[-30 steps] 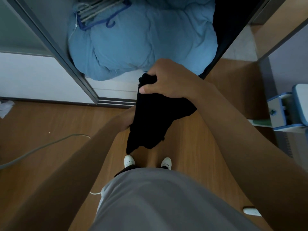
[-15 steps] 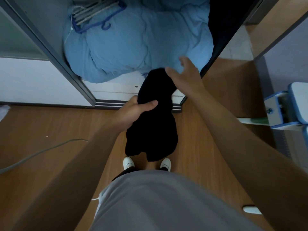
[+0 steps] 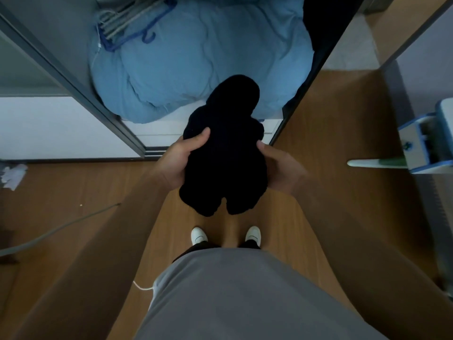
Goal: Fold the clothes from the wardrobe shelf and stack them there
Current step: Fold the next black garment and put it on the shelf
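Your 2 hands hold the black garment (image 3: 224, 155) bunched in front of the open wardrobe, above the wooden floor (image 3: 343, 192). Your left hand (image 3: 180, 160) grips its left edge, thumb on top; your right hand (image 3: 279, 170) cups the right side, fingers hidden beneath. The blue duvet (image 3: 196, 57) lies on the shelf beyond.

One bunched black cloth garment (image 3: 224, 155) is at mid-frame, with two hands on it: the left hand (image 3: 176, 165) and the right hand (image 3: 282, 170). One puffy light-blue quilt (image 3: 208, 57) fills the upper centre. The blue plastic hangers (image 3: 137, 25) at upper left are too tangled to count. Two white shoes (image 3: 199, 235) show at lower centre and one grey cable (image 3: 61, 227) at left.
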{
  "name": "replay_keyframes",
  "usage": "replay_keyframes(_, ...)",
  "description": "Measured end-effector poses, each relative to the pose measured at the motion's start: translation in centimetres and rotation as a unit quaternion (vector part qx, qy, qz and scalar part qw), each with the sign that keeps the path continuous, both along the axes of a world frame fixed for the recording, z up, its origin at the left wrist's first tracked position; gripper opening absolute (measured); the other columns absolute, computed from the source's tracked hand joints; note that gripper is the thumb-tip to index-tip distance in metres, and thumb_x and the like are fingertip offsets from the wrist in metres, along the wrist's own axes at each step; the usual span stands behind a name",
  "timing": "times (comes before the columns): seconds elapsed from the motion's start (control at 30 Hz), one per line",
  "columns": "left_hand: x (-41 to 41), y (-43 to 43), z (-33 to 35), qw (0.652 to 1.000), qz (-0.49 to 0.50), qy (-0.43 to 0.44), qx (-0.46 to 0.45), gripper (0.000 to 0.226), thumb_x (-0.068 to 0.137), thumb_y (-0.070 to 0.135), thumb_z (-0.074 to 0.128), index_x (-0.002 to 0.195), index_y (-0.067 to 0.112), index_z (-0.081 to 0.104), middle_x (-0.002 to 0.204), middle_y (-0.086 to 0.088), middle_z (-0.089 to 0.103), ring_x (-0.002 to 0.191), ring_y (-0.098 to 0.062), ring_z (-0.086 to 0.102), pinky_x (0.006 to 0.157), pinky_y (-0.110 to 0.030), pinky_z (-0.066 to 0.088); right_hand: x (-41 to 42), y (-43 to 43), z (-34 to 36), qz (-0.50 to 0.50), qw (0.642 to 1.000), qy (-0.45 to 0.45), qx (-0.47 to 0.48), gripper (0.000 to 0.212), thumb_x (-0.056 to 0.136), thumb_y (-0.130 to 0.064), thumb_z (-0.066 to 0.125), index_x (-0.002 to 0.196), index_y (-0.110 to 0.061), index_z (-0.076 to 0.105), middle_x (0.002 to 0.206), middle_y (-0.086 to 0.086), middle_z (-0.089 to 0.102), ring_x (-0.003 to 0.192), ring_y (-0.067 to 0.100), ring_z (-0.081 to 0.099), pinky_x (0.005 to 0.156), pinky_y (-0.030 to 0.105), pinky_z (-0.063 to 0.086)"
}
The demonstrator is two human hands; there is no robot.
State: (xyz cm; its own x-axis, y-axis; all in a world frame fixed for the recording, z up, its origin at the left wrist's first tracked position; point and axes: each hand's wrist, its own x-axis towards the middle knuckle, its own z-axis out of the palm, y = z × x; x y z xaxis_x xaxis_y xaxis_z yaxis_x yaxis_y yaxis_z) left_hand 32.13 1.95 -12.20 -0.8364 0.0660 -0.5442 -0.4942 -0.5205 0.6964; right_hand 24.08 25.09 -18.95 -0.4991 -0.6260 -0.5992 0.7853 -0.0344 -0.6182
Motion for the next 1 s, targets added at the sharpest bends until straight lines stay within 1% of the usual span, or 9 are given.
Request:
replay_keyframes(0.17,-0.8,-0.7,0.4,0.997,0.011,-0.059,-0.056,0.043,0.096,0.035,0.06,0.133,0.012,0.06,0.116,-0.009,0.074,0.101,-0.023,0.073,0.075,-0.029,0.059,-1.8,-1.6,5.2,-0.007,0.986,0.144,0.083,0.036,0.092,-0.008,0.069,0.127,-0.004,0.061,0.116,0.011,0.074,0.11,0.025,0.071,0.091,0.032,0.058)
replay_keyframes(0.27,-0.9,-1.5,0.5,0.993,-0.012,-0.105,-0.051,0.036,0.094,0.035,0.062,0.12,0.012,0.07,0.116,-0.01,0.074,0.099,-0.023,0.073,0.073,-0.029,0.059,-2.7,-1.6,6.8,-0.065,0.987,0.14,0.042,0.032,0.095,-0.018,0.068,0.123,-0.003,0.065,0.113,0.01,0.075,0.106,0.023,0.072,0.084,0.029,0.059)
replay_keyframes(0.33,-1.0,-1.7,0.7,0.993,-0.019,-0.115,-0.03,0.031,0.091,0.035,0.064,0.106,0.013,0.078,0.114,-0.009,0.074,0.099,-0.023,0.074,0.07,-0.029,0.06,-1.8,-1.1,6.3,-0.085,0.99,0.104,-0.036,0.033,0.096,-0.031,0.064,0.122,-0.01,0.067,0.122,0.007,0.072,0.115,0.021,0.068,0.093,0.032,0.057)
replay_keyframes(0.4,-1.4,-1.8,0.9,0.993,-0.012,-0.118,-0.021,0.029,0.09,0.035,0.064,0.098,0.012,0.081,0.112,-0.009,0.075,0.096,-0.022,0.074,0.068,-0.029,0.06,0.0,-1.1,4.8,-0.05,0.991,0.125,-0.024,0.035,0.09,-0.035,0.068,0.122,-0.019,0.065,0.119,-0.001,0.074,0.113,0.016,0.069,0.099,0.035,0.056)
replay_keyframes(0.57,-1.9,-2.2,0.4,0.99,0.025,-0.138,-0.032,0.036,0.096,0.039,0.059,0.115,0.011,0.071,0.112,-0.01,0.074,0.094,-0.022,0.074,0.077,-0.03,0.058,3.1,-2.6,3.3,0.02,0.978,0.206,-0.002,0.031,0.088,-0.016,0.074,0.108,-0.039,0.075,0.105,-0.01,0.077,0.103,0.009,0.072,0.082,0.021,0.057)
replay_keyframes(0.67,-1.0,-2.9,-0.5,0.994,0.048,-0.097,-0.026,0.046,0.095,0.052,0.059,0.105,0.011,0.078,0.114,-0.009,0.074,0.103,-0.022,0.072,0.082,-0.03,0.058,3.2,-3.3,3.3,-0.065,0.987,0.148,0.02,0.035,0.088,-0.017,0.074,0.122,-0.021,0.068,0.108,0.001,0.077,0.104,0.019,0.073,0.083,0.031,0.058)
replay_keyframes(0.83,2.4,-4.0,-3.7,0.995,-0.018,-0.058,0.077,0.08,0.075,0.083,0.052,0.119,0.02,0.074,0.128,-0.008,0.068,0.121,-0.025,0.064,0.089,-0.037,0.056,2.7,-3.7,5.2,-0.119,0.992,0.041,0.01,0.019,0.093,-0.012,0.069,0.11,-0.004,0.072,0.103,0.013,0.075,0.095,0.027,0.073,0.084,0.036,0.061)
replay_keyframes(0.9,3.7,-3.6,-5.1,0.995,-0.037,-0.043,0.076,0.078,0.074,0.082,0.053,0.126,0.026,0.069,0.128,-0.005,0.069,0.12,-0.024,0.064,0.089,-0.036,0.056,2.3,-3.7,6.1,-0.1,0.995,-0.007,0.013,0.021,0.095,-0.015,0.065,0.113,-0.003,0.069,0.096,0.011,0.071,0.087,0.024,0.07,0.083,0.034,0.059)
replay_keyframes(1.0,4.2,-2.6,-6.0,0.998,-0.035,-0.032,0.04,0.083,0.055,0.062,0.088,0.123,0.021,0.065,0.119,-0.007,0.07,0.112,-0.024,0.068,0.09,-0.037,0.056,1.4,-3.2,6.6,-0.053,0.995,-0.087,0.015,0.019,0.098,-0.026,0.059,0.11,-0.011,0.062,0.09,0.006,0.058,0.081,0.018,0.057,0.085,0.027,0.047)
